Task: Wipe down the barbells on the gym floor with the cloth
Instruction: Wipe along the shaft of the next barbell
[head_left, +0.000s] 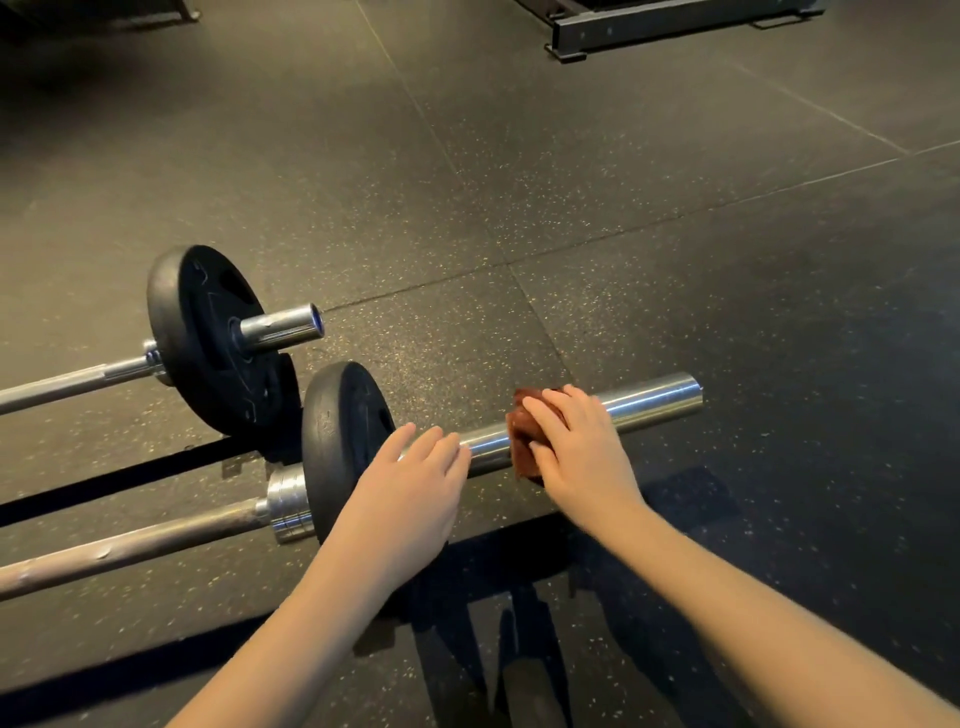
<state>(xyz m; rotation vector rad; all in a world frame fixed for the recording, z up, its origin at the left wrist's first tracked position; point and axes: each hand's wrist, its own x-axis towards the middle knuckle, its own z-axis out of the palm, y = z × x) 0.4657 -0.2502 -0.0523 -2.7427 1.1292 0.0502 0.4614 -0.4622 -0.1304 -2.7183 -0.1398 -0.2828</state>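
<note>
Two hands: right grip (576, 441) clamps cloth (524, 441) on sleeve (649, 400), left (410, 488) spread flat

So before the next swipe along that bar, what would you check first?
1. Cloth wrapped on the near sleeve: ok.
2. Right hand pressing the cloth: ok.
3. Left hand steadying the sleeve beside the plate: ok.
4. Sleeve clear out to its end: ok.
5. Underside of the sleeve reached: cannot tell.
6. Far barbell wiped: cannot tell.
</note>
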